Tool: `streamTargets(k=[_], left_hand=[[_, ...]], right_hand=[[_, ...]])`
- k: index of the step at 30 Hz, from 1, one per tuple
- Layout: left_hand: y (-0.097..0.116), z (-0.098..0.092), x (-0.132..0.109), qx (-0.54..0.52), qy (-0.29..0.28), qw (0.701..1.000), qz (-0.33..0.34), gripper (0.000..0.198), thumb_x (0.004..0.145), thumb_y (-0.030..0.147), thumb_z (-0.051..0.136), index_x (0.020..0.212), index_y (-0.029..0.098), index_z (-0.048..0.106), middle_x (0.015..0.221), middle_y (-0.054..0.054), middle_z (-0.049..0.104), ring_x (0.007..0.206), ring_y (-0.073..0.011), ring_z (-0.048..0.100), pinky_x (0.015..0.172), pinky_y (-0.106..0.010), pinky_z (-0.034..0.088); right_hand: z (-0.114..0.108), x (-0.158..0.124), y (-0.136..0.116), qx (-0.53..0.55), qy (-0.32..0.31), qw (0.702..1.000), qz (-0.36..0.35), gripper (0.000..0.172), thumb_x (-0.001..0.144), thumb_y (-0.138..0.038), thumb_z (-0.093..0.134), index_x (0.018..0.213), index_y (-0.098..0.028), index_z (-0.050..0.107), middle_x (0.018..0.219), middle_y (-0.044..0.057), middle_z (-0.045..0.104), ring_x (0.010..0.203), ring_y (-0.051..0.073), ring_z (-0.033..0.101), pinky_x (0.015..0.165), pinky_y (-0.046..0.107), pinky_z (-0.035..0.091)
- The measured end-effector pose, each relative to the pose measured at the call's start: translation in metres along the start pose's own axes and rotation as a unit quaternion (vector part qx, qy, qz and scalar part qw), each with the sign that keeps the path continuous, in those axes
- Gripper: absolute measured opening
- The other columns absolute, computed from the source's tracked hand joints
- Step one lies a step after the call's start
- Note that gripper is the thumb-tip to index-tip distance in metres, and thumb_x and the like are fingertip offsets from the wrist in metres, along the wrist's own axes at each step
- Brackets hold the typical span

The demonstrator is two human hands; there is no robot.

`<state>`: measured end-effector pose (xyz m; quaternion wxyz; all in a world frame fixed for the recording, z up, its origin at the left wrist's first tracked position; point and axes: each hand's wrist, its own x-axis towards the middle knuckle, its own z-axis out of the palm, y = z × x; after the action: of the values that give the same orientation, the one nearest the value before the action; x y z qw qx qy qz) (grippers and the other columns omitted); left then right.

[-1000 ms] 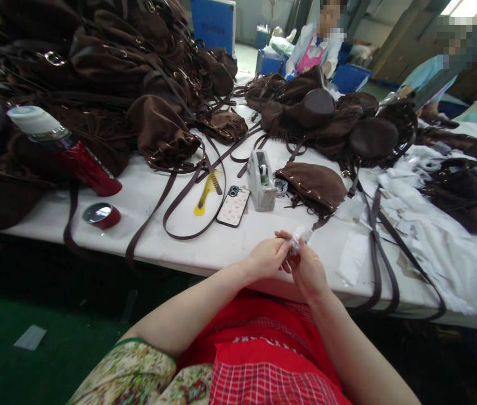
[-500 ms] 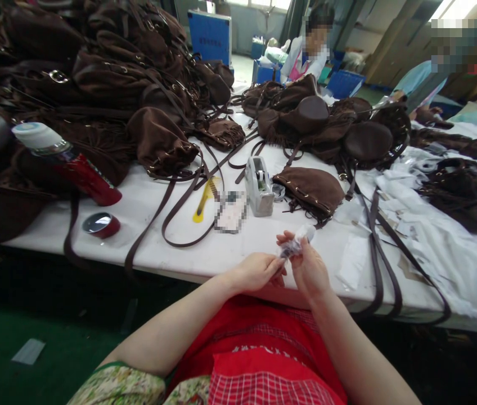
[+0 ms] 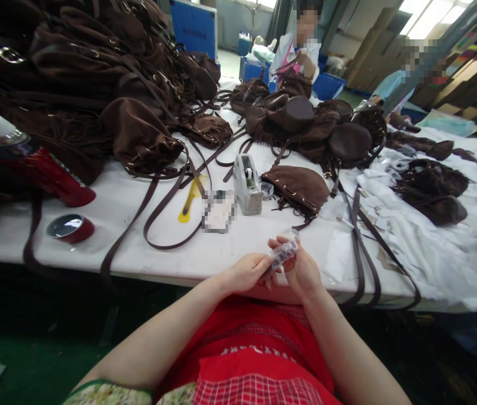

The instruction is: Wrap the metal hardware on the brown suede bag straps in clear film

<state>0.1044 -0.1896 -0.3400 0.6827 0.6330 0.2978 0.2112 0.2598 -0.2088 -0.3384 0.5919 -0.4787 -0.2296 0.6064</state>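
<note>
Near the table's front edge, my left hand [image 3: 252,272] and my right hand [image 3: 304,271] are together on a small dark item in clear plastic wrap [image 3: 283,253]. What is inside the wrap is too blurred to name. The left thumb and fingers pinch its lower end, and the right fingers close round its upper end. Beyond my hands stands a grey tape dispenser [image 3: 247,188]. Right of the dispenser lies a brown fringed bag [image 3: 296,190]. A yellow comb [image 3: 190,202] lies to the left, beside a pixelated flat item [image 3: 219,212].
Brown bags [image 3: 78,67] are heaped at the left, with more bags [image 3: 301,115] at the back. A red spray can [image 3: 48,169] leans near its red cap [image 3: 72,228]. White wrapping sheets [image 3: 428,264] cover the right side. A co-worker [image 3: 295,50] holds a bag across the table.
The view has swung a little to the right. The wrapped item now looks longer and smoother between my hands. The co-worker across the table now has a bag raised.
</note>
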Motion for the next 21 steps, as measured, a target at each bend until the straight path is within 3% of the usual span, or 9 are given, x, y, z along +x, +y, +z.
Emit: streamTargets(k=[4,7,12,16,21], left_hand=[[-0.001,0.004,0.009,-0.009,0.021,1.0,0.014,0.058,0.092,0.059,0.028,0.074,0.013,0.057,0.06,-0.005,0.062,0.055,-0.0139,0.058,0.058,-0.024,0.047],[-0.003,0.009,0.017,-0.001,0.044,0.999,0.016,0.055,0.092,0.059,0.03,0.074,0.014,0.056,0.063,-0.005,0.064,0.057,-0.0138,0.06,0.059,-0.025,0.048],[-0.004,0.016,0.024,0.001,0.058,0.998,0.012,0.05,0.094,0.053,0.028,0.071,0.016,0.052,0.052,-0.001,0.057,0.043,-0.0106,0.053,0.046,-0.021,0.043],[-0.003,0.018,0.025,-0.006,0.047,0.999,-0.009,0.054,0.094,0.052,0.025,0.063,0.016,0.05,0.047,-0.001,0.054,0.038,-0.0095,0.049,0.041,-0.02,0.04],[-0.002,0.016,0.024,-0.004,0.061,0.998,-0.018,0.056,0.093,0.054,0.026,0.061,0.016,0.05,0.046,0.0,0.054,0.037,-0.0091,0.048,0.04,-0.019,0.04]], right_hand=[[0.007,-0.007,0.008,-0.003,-0.009,1.0,0.021,0.043,0.079,-0.057,0.062,0.094,-0.017,0.07,0.096,0.009,0.074,0.076,0.02,0.067,0.055,0.027,0.05],[0.012,-0.012,0.011,-0.015,0.001,0.999,0.03,0.041,0.082,-0.055,0.058,0.096,-0.018,0.07,0.099,0.009,0.073,0.066,0.018,0.065,0.052,0.027,0.05],[0.009,-0.014,0.011,0.008,-0.025,0.999,0.021,0.042,0.084,-0.054,0.054,0.1,-0.018,0.07,0.101,0.009,0.072,0.057,0.015,0.062,0.044,0.026,0.048],[0.006,-0.01,0.01,-0.001,-0.047,0.999,0.023,0.041,0.083,-0.052,0.054,0.097,-0.016,0.069,0.089,0.008,0.073,0.035,0.011,0.049,0.028,0.026,0.037],[0.004,-0.01,0.014,-0.004,-0.055,0.998,0.018,0.041,0.084,-0.052,0.055,0.1,-0.017,0.068,0.093,0.007,0.072,0.035,0.01,0.049,0.031,0.026,0.038]])
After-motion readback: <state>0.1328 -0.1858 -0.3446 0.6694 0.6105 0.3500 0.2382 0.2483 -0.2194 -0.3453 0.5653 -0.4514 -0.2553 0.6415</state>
